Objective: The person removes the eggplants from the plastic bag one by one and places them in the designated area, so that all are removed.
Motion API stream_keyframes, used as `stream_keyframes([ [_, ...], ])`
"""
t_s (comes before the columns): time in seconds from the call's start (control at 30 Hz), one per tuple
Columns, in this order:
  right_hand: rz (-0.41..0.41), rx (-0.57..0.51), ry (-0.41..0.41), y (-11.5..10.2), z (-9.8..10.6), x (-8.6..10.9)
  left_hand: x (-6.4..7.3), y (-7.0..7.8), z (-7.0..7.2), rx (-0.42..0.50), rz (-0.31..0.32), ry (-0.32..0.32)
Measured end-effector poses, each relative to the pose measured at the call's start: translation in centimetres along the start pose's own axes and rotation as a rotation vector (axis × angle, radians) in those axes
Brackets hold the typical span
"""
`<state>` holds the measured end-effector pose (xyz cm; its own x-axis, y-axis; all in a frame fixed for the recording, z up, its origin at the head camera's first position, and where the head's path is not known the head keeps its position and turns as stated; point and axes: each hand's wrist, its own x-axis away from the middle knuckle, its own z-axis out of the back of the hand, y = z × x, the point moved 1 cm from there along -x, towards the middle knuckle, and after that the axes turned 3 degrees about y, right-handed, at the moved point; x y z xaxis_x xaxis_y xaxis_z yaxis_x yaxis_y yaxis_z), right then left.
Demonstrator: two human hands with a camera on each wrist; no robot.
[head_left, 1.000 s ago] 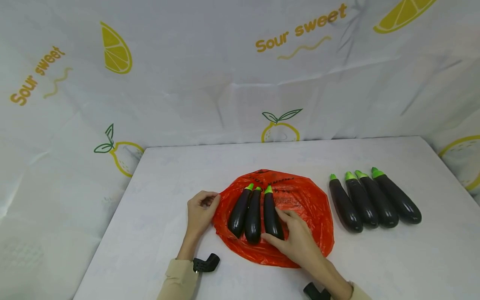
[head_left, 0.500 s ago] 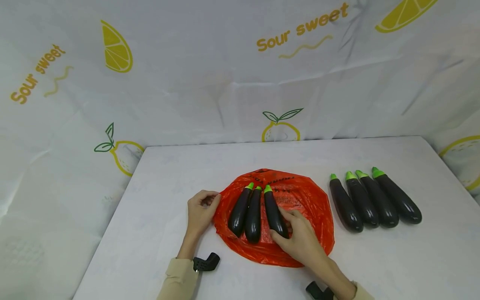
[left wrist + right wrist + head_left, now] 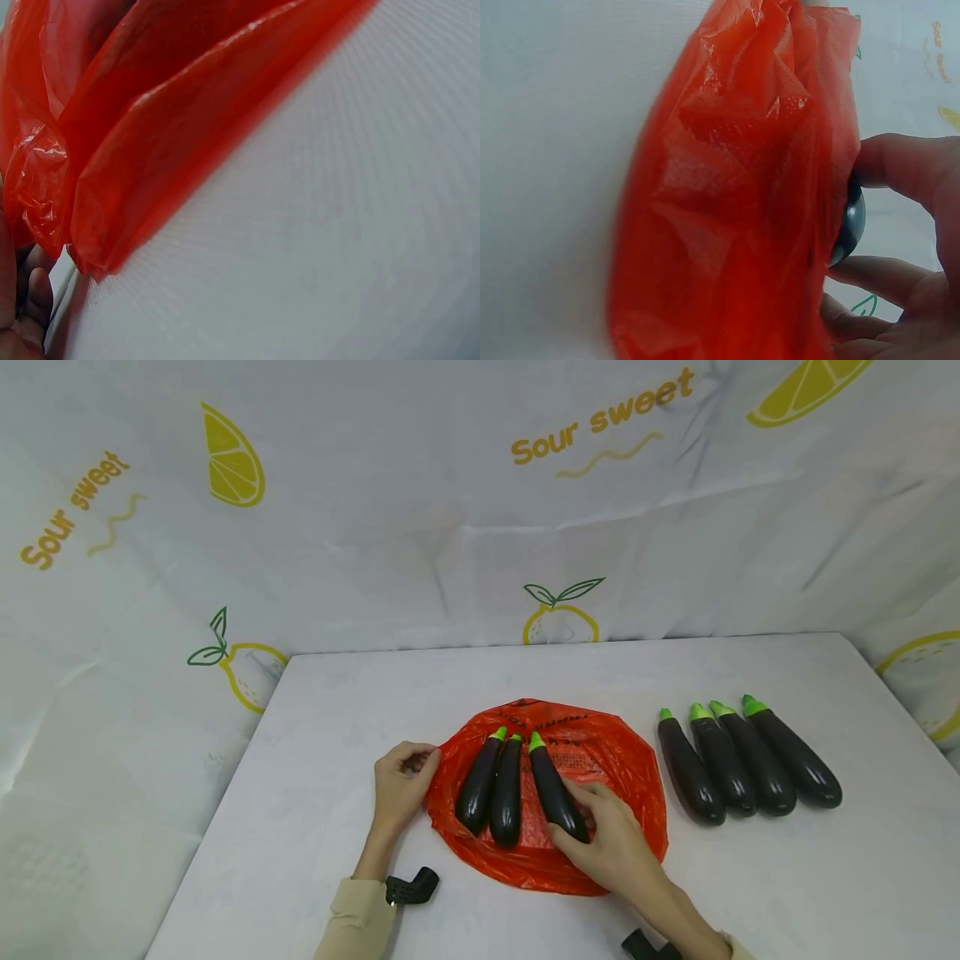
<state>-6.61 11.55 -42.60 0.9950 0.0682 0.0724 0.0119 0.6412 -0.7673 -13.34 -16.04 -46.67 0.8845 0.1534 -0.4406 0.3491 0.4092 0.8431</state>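
Observation:
A red plastic bag [image 3: 633, 760] lies spread on the white table, its rim pushed outward. Inside it are two dark eggplants with bright green caps, the left eggplant [image 3: 477, 789] and the middle eggplant [image 3: 506, 802], side by side. My right hand [image 3: 611, 839] grips the thick lower end of a third eggplant [image 3: 551, 781], thumb on the near side and fingers on the far side. This one lies slanted, cap pointing away. My left hand [image 3: 402, 781] pinches the bag's left edge, and some of its fingers curl below the red film [image 3: 187, 135] in the left wrist view.
Several more eggplants [image 3: 723, 768] lie in a slanted row on the table [image 3: 360, 693], right of the bag. Behind the table hangs a white cloth [image 3: 375, 527] printed with lemons and lettering. Black wrist cameras sit on both wrists.
My right hand has moved a little to the right, swinging the thick end of the held eggplant away from the other two. Its cap has stayed nearly in place. My left hand has not moved.

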Motion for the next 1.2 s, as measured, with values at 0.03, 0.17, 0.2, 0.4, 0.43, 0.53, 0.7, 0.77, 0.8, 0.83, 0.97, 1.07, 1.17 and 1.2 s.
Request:
stream_keyframes([
  [0.03, -0.001, 0.001, -0.001, 0.0, 0.1, 0.1, 0.0, 0.0, 0.0, 0.000, -0.002, 0.000],
  [0.17, -0.004, 0.006, -0.003, -0.1, 0.3, 0.3, 0.0, -0.1, 0.0, 0.001, -0.006, -0.002],
  [0.2, -0.005, 0.010, -0.002, -0.1, 0.4, 0.3, 0.0, -0.1, 0.0, 0.002, -0.007, -0.001],
  [0.4, -0.005, 0.027, 0.004, -0.2, 0.7, 0.6, 0.0, 0.0, -0.1, 0.004, -0.010, 0.003],
  [0.43, -0.002, 0.026, 0.007, -0.2, 0.7, 0.6, 0.0, 0.0, -0.1, 0.005, -0.009, 0.003],
  [0.53, 0.016, 0.024, 0.016, -0.2, 0.9, 0.7, 0.0, 0.0, -0.1, 0.006, -0.005, 0.005],
  [0.7, 0.058, 0.009, 0.033, -0.2, 1.2, 0.9, 0.0, 0.0, -0.1, 0.004, -0.009, 0.008],
  [0.77, 0.073, 0.005, 0.037, -0.2, 1.3, 0.9, 0.0, 0.0, -0.1, 0.003, -0.010, 0.008],
  [0.8, 0.078, 0.005, 0.038, -0.2, 1.4, 0.9, 0.0, 0.0, -0.1, 0.004, -0.010, 0.008],
  [0.83, 0.083, 0.007, 0.040, -0.2, 1.4, 0.9, 0.0, 0.0, -0.1, 0.004, -0.010, 0.008],
  [0.97, 0.103, 0.024, 0.053, -0.2, 1.7, 1.0, 0.0, -0.1, -0.1, 0.008, -0.008, 0.005],
  [1.07, 0.113, 0.045, 0.069, -0.1, 1.9, 1.0, 0.0, 0.0, -0.1, 0.011, -0.008, 0.001],
  [1.17, 0.116, 0.061, 0.076, -0.1, 2.1, 1.0, 0.0, 0.0, 0.0, 0.008, -0.007, -0.002],
  [1.2, 0.116, 0.064, 0.078, 0.0, 2.1, 1.0, 0.0, 0.0, 0.0, 0.007, -0.006, -0.004],
])
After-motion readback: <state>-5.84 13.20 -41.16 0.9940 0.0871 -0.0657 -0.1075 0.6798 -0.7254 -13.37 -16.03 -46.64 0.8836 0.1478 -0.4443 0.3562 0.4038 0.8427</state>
